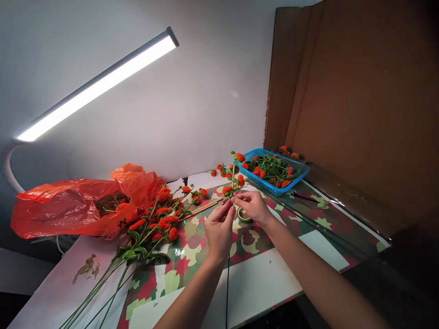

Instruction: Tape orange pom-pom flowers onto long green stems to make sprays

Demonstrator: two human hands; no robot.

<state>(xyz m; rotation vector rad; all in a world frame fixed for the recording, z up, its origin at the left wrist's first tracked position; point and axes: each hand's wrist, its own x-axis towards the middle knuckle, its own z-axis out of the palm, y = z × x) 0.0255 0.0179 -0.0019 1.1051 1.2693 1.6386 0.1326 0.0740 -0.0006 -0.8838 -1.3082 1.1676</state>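
My left hand [219, 228] and my right hand [252, 204] meet over the table, both pinched on the thin green stem of an artificial flower sprig [233, 179] with orange pompom blooms. The sprig stands upright above my fingers, and its long dark stem runs down toward the table's front edge. A roll of green tape [243, 214] lies on the table just under my right hand.
A bundle of finished orange flower stems [154, 224] lies at the left, beside a red plastic bag [78, 205]. A blue basket [295, 179] of small sprigs sits at the back right. Cardboard [360, 91] stands on the right. A lit lamp bar [99, 84] hangs overhead.
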